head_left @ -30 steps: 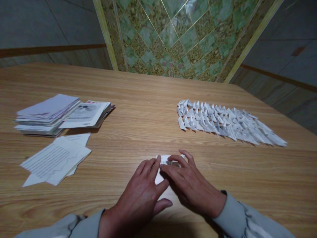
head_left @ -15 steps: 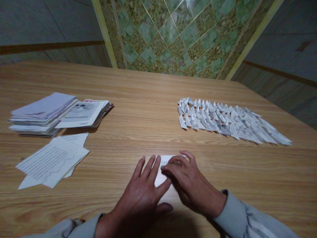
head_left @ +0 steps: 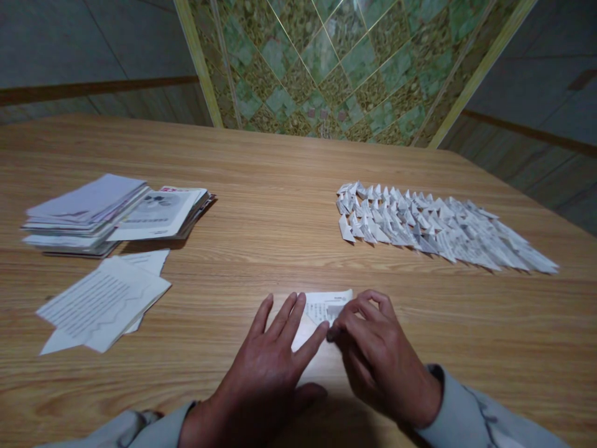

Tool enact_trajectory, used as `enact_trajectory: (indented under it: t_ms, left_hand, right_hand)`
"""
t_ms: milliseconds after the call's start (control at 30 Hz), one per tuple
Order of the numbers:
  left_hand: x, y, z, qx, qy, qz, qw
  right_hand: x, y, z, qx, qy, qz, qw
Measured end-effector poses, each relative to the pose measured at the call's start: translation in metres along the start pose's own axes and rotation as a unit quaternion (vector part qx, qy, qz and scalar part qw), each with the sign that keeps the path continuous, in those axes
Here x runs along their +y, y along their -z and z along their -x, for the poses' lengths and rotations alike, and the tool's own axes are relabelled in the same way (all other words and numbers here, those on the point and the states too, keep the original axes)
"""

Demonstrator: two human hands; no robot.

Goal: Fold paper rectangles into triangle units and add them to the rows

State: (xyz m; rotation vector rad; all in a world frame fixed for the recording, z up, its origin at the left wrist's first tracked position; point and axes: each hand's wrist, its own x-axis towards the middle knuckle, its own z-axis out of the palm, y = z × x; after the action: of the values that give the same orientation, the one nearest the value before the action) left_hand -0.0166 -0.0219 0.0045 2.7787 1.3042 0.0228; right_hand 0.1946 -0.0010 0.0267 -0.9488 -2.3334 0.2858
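A small printed slip of paper (head_left: 326, 305) lies on the wooden table (head_left: 280, 186) near its front edge. My left hand (head_left: 273, 361) lies flat on the slip's left part, fingers stretched out and spread. My right hand (head_left: 373, 348) has its fingers curled and pinched on the slip's right edge, pressing a fold. Most of the slip is hidden under both hands. Rows of several small folded white paper triangles (head_left: 433, 227) lie to the far right of my hands.
A stack of printed sheets and booklets (head_left: 107, 214) sits at the left. Loose cut sheets with lines of text (head_left: 102, 302) lie in front of that stack. A green patterned wall panel (head_left: 326, 62) rises behind the table's far edge.
My right hand has slid right along the slip and curled into a pinch, uncovering more of the printed paper. My left hand has stayed flat in place.
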Motion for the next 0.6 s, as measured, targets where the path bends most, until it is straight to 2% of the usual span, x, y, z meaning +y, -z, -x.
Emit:
enact_trajectory:
  t_ms: [200,467,600]
  left_hand:
    - [-0.003,-0.011,0.003,0.037,-0.007,0.007,0.999]
    - [-0.008,-0.006,0.003,0.009,-0.012,-0.006,1.0]
    - [-0.012,-0.007,0.003,0.04,0.012,-0.013,0.999]
  right_hand:
    - [-0.004,-0.002,0.003,-0.029,0.012,0.048,0.998]
    - [-0.001,-0.005,0.005,-0.038,0.024,0.035,0.998]
    - [-0.002,-0.004,0.006,-0.051,0.002,0.029,0.998]
